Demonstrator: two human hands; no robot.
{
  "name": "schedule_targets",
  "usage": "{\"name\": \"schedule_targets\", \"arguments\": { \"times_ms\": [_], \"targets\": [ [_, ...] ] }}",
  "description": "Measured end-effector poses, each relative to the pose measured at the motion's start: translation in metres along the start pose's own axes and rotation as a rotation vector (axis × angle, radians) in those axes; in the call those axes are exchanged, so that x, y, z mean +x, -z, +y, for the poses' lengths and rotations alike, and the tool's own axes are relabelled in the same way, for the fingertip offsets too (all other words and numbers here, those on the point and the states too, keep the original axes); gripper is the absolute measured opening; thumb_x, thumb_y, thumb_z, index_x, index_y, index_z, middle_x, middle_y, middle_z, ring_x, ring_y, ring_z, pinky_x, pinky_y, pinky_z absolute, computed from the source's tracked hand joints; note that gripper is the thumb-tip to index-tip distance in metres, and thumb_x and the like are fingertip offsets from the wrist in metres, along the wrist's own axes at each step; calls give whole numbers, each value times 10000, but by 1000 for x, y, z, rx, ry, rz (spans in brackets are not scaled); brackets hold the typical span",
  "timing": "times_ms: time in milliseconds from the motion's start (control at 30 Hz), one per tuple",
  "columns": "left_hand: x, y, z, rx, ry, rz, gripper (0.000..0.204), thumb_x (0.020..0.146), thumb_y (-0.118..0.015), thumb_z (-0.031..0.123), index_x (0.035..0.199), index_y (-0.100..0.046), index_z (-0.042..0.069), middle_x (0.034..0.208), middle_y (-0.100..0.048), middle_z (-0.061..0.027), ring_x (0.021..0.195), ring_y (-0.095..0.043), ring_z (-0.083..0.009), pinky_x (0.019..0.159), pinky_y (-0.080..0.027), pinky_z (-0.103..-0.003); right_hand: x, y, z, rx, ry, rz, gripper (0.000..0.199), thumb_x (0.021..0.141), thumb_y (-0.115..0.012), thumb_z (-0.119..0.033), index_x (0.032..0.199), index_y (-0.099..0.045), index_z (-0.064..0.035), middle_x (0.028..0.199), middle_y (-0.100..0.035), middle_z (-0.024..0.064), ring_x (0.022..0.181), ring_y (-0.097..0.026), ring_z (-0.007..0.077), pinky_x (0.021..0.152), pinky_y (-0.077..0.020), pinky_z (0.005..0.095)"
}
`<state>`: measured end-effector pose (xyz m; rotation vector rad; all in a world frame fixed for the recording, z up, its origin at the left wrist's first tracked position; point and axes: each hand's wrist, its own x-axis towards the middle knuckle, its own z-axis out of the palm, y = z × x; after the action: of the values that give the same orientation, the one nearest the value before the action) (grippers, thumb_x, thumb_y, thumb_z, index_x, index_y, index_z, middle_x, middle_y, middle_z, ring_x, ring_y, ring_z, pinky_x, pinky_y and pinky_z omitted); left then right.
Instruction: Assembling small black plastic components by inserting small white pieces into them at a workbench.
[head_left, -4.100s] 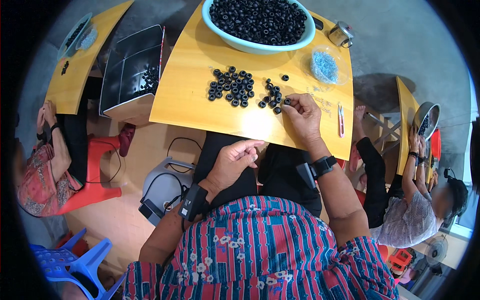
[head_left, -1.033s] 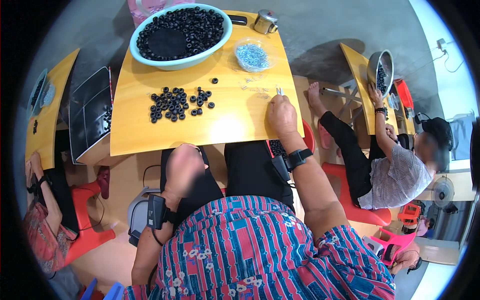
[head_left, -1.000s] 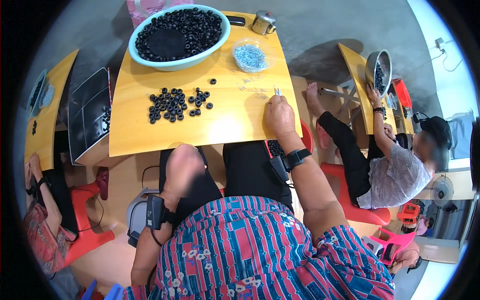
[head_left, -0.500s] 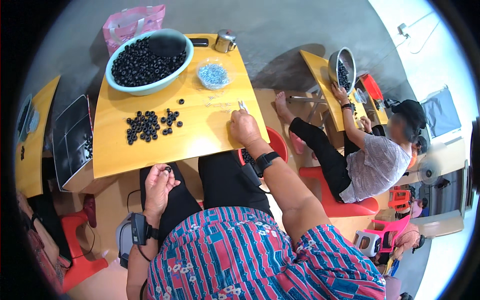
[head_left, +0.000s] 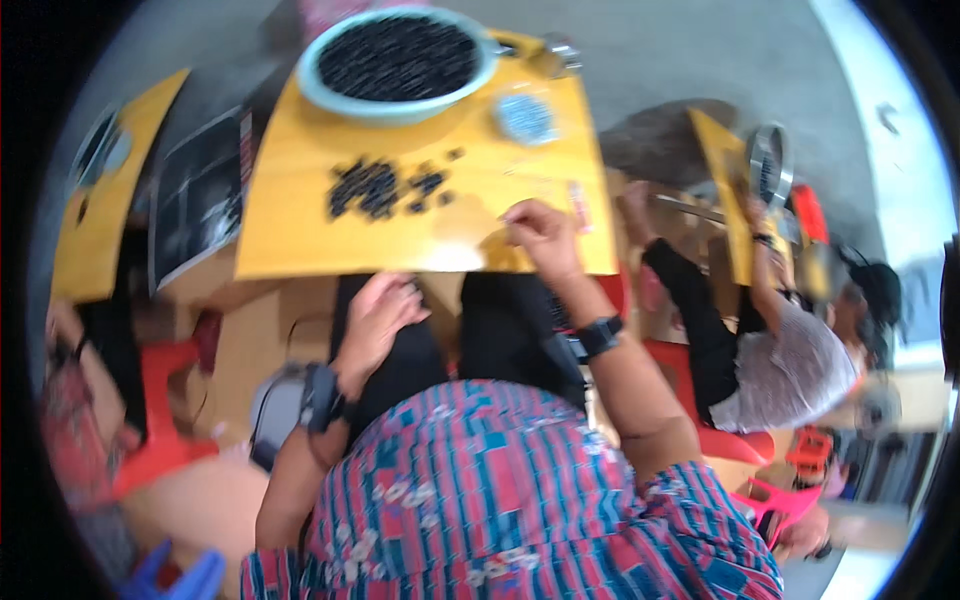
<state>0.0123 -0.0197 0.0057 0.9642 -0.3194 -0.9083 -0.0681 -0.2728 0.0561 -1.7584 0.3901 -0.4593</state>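
Motion blurs the whole picture. Just off the table's front edge, above my lap, is my left hand (head_left: 378, 325), its fingers curled together; anything inside them is hidden. My right hand (head_left: 543, 235) pinches thumb and forefinger over the table's front right, and I cannot make out what is between them. Right beside it lies a small tool with reddish handles (head_left: 580, 207). A loose pile of small black ring-shaped pieces (head_left: 368, 188) sits left of my right hand. Small shiny bits (head_left: 525, 180) are scattered beyond that hand, near a clear tub of bluish small parts (head_left: 526, 117).
A light-blue basin (head_left: 312, 85) heaped with black pieces stands at the back of the yellow table (head_left: 290, 240), with a metal cup (head_left: 558, 55) to its right. A co-worker (head_left: 790, 365) sits at another table on the right. Someone else (head_left: 80, 410) is at the left.
The view has shifted, so the table appears farther right and higher. My right hand has come away from the tool. The black ring seen in my left fingers no longer shows.
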Motion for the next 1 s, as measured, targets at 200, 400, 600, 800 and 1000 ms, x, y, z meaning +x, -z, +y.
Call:
{"name": "schedule_targets", "arguments": {
  "times_ms": [200, 400, 600, 800, 1000],
  "targets": [
    [6, 0, 6, -15, 14, -19, 145, 927, -554, 115, 1048, -554, 35, 825, -529, 22, 718, -516, -59, 777, -518, -292, -19, -51, -29, 79, -130, -192, 73, 802, -596, 59, 862, -626, 30, 803, -651, 52, 684, -617, 106, 629, -511, 234],
    [-4, 3, 9, 14, 21, 8, 146, 924, -579, 135, 1029, -570, 33, 869, -546, 16, 762, -540, -63, 783, -523, -288, -27, -78, -32, -6, -195, -311, 99, 799, -628, 40, 893, -661, 37, 790, -663, 51, 676, -622, 107, 649, -522, 235],
    [-4, 1, 9, 40, 10, -12, 165, 927, -573, 138, 1047, -572, 24, 907, -557, 3, 807, -562, -72, 791, -525, -275, -26, -79, -41, -152, -108, -372, 72, 780, -656, 16, 847, -680, 21, 775, -652, 62, 692, -632, 120, 652, -518, 245],
    [-5, 1, 9, 55, 15, -14, 180, 926, -572, 140, 1050, -579, 9, 943, -580, -16, 859, -582, -86, 793, -532, -275, -25, -82, -48, -303, 80, -420, 103, 766, -663, 16, 860, -690, -15, 759, -634, 74, 704, -626, 133, 644, -513, 264],
    [-4, 4, 4, 30, 14, -12, 195, 923, -578, 146, 1052, -585, 0, 976, -596, -36, 877, -588, -100, 792, -532, -277, -23, -82, -43, -221, -7, -441, 181, 772, -665, 33, 948, -652, -7, 794, -649, 73, 704, -630, 121, 643, -514, 253]
  ]
}}
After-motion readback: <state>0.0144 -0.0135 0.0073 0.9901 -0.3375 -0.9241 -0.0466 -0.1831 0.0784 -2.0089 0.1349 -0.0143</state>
